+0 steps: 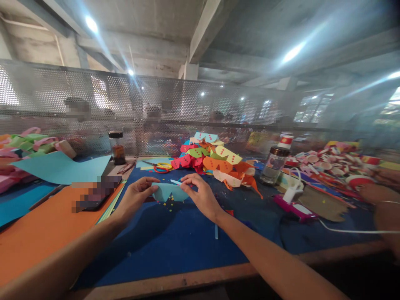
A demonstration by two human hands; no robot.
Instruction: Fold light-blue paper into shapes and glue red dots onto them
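Between my two hands is a light blue paper cutout (168,192) with a notch in its lower edge. My left hand (142,192) pinches its left end. The fingers of my right hand (197,191) are closed at its right end, by a narrow light blue strip (176,182). Small yellow paper bits (170,204) lie on the blue table surface (162,250) just below. Beyond my hands is a pile of folded paper pieces (215,156) in several colours, many with red dots. Scissors (161,167) with red and yellow handles lie left of the pile.
Orange sheets (46,225), a phone (100,193) and a large light blue sheet (65,166) lie at left. A dark jar (117,148) and a glass bottle (271,166) stand farther back. A purple power strip (295,208) with a white cord and heaped paper cups (328,162) are at right.
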